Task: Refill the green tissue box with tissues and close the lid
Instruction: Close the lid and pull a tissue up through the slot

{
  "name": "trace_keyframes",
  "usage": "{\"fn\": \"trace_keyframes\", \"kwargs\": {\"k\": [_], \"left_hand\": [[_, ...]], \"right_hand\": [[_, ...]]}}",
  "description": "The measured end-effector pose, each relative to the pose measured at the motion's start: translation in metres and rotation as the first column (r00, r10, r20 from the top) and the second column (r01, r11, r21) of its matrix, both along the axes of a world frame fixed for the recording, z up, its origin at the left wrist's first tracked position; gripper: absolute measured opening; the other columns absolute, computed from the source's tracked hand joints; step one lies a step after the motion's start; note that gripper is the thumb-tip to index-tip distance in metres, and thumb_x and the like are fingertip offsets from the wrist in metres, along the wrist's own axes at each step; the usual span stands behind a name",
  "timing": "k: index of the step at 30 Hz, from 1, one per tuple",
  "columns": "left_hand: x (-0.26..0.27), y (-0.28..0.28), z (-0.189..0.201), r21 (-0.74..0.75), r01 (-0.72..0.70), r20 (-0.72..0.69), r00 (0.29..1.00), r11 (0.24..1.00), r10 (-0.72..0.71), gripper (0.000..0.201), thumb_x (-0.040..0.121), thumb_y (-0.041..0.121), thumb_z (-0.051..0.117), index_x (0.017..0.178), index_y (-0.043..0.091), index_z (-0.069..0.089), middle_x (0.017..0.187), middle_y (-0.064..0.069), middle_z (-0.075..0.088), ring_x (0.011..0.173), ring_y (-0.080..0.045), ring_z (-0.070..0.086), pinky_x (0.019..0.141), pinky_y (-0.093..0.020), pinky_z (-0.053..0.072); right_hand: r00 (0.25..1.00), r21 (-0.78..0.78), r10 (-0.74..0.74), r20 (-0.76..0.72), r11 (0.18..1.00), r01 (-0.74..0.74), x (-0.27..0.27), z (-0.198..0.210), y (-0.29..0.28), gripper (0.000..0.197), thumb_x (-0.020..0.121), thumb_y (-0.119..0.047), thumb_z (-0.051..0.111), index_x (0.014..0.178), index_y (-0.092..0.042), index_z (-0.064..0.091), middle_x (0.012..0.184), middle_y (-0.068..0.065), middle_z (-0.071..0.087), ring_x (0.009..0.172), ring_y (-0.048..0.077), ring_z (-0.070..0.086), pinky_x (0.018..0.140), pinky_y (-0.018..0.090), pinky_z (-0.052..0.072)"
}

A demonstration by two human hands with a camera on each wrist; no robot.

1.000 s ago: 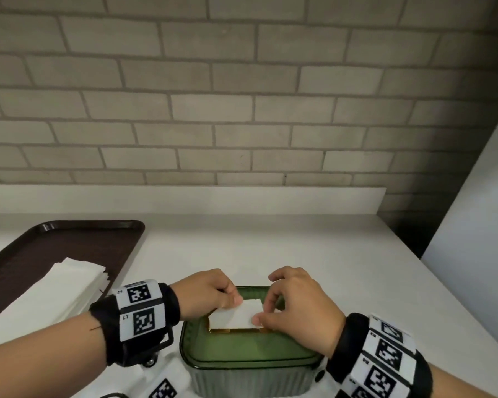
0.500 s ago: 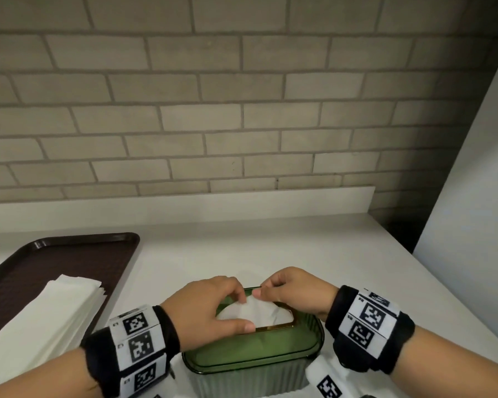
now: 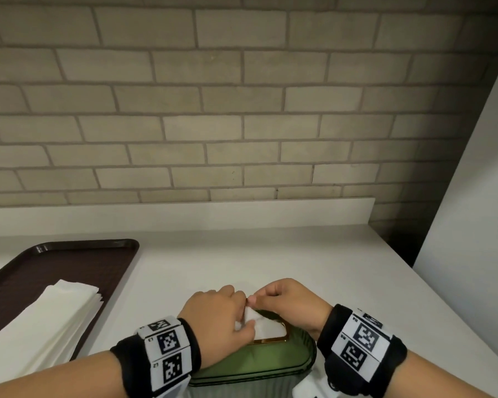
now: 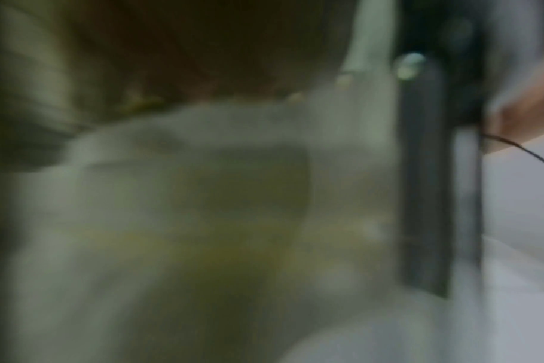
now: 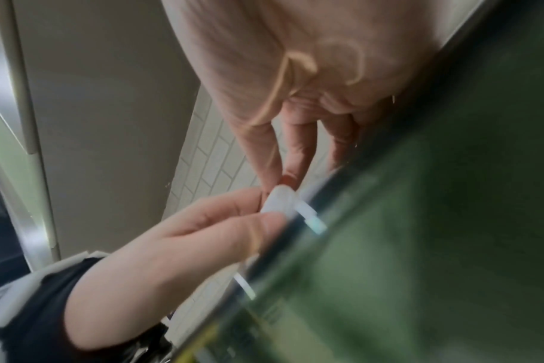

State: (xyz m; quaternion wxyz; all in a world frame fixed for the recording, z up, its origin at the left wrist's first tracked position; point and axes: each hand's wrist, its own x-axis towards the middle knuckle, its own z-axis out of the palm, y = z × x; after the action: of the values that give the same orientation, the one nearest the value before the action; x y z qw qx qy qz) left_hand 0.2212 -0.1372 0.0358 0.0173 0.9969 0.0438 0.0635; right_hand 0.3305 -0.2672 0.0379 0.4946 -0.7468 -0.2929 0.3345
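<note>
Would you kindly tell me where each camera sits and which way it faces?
Head: above, looking forward and down at the green tissue box; both forearms, left hand, right hand pinching a tissue.
Left wrist: blurred; pale and green shapes only.
Right wrist: low beside the box, facing both hands' fingertips.
Head and right wrist share the pinched tissue.

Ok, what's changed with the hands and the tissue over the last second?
The tissue lay flat over the slot; both hands have gathered it up, and the left hand and right hand now pinch its top together above the green tissue box. Lid still on; the stack of tissues stays on the tray.
</note>
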Motion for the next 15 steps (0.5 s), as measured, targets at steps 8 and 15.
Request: {"fn": "trace_keyframes", "kwargs": {"k": [8,15], "left_hand": [[0.002,0.025,0.002,-0.596,-0.065,-0.081,0.997,0.800,0.021,0.016,0.082,0.042,0.059,0.067,0.036,0.053,0.094,0.011,0.054,0.092,-0.006,0.055,0.086,-0.019,0.041],[0.003,0.034,0.012,-0.824,-0.245,-0.286,0.958,0.511,-0.002,0.018,0.064,0.044,0.070,0.075,0.032,0.075,0.096,0.005,0.073,0.090,-0.009,0.066,0.096,-0.031,0.050]], "right_hand": [[0.919,-0.144,0.160,0.360,0.983,-0.115,-0.009,0.004,-0.022,0.029,0.085,-0.016,0.058,0.106,-0.034,0.066,0.125,-0.012,0.047,0.118,0.001,0.047,0.089,0.008,0.040],[0.548,-0.216,0.194,0.814,0.976,-0.025,-0.041,0.003,-0.026,0.053,0.085,-0.053,0.050,0.132,-0.029,0.046,0.127,-0.014,0.047,0.117,0.007,0.044,0.100,0.020,0.034]]}}
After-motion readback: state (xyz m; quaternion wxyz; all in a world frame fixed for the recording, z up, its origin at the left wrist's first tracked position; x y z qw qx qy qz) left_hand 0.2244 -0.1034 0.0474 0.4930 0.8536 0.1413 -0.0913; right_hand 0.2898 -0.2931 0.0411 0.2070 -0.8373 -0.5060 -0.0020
